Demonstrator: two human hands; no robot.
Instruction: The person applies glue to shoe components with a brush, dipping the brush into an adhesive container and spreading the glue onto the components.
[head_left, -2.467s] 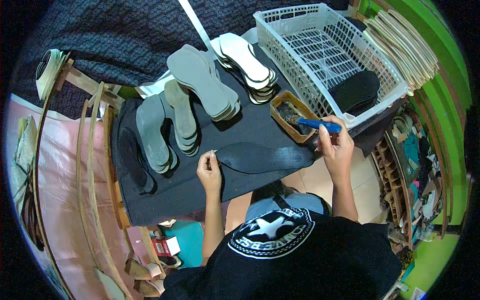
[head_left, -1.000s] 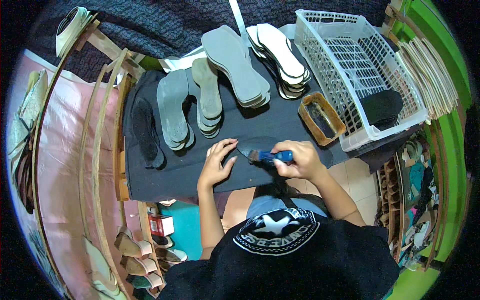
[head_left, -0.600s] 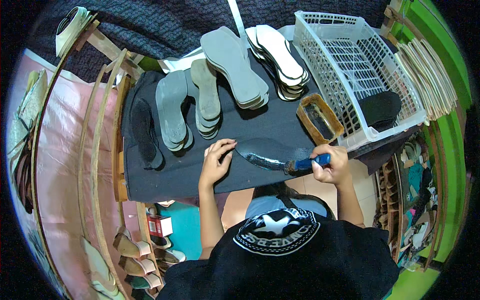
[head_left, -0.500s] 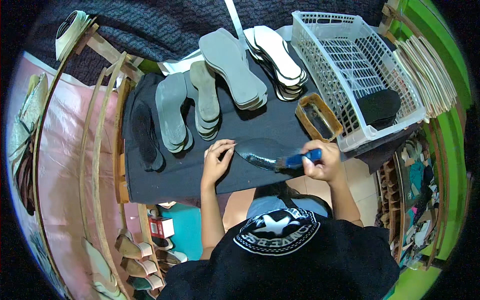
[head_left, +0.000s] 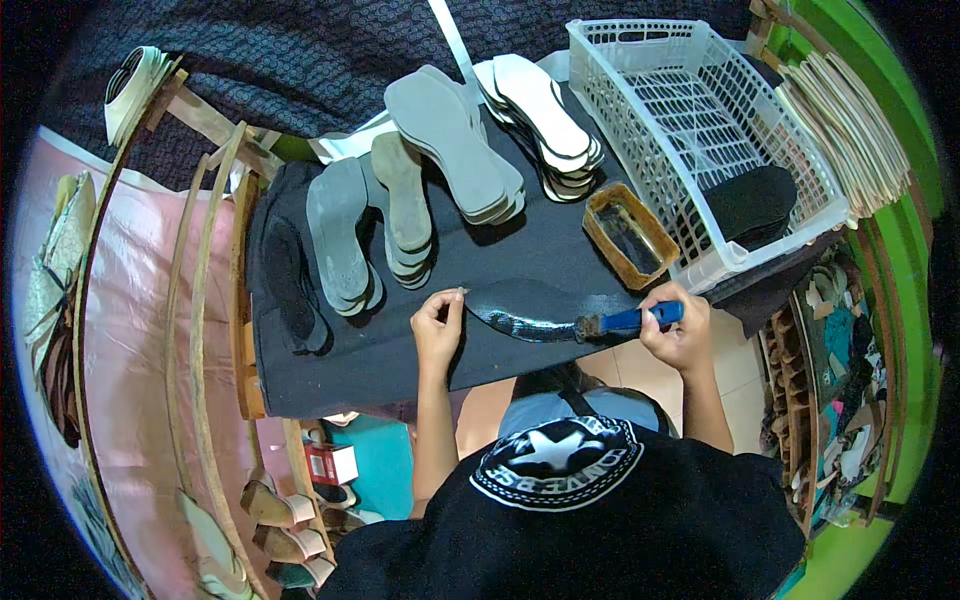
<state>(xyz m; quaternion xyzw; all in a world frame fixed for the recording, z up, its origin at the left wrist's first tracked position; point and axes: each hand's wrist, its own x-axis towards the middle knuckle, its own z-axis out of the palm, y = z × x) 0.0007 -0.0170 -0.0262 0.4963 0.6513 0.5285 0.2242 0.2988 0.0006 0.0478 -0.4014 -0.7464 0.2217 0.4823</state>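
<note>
A black shoe insole [head_left: 515, 312] lies flat on the dark cloth in front of me, with a wet, glossy coat along its near edge. My left hand [head_left: 437, 325] pinches the insole's left tip between thumb and fingers. In my right hand [head_left: 678, 330] is a blue-handled brush [head_left: 625, 320], its bristles pressed on the insole's near edge right of the middle. Beyond the brush stands an open, brown-stained rectangular container [head_left: 604, 252] with dark residue inside.
Stacks of grey insoles [head_left: 450, 140], white insoles [head_left: 540, 105], lighter grey ones [head_left: 337, 240] and black ones [head_left: 288, 285] line the table's far and left sides. A white plastic crate [head_left: 775, 245] holding black insoles [head_left: 750, 205] stands at right. Wooden racks [head_left: 205, 300] flank the table.
My right hand and the brush have shifted right and slightly back from the insole's middle. The wet coat looks longer along the near edge. My left hand stays at the tip.
</note>
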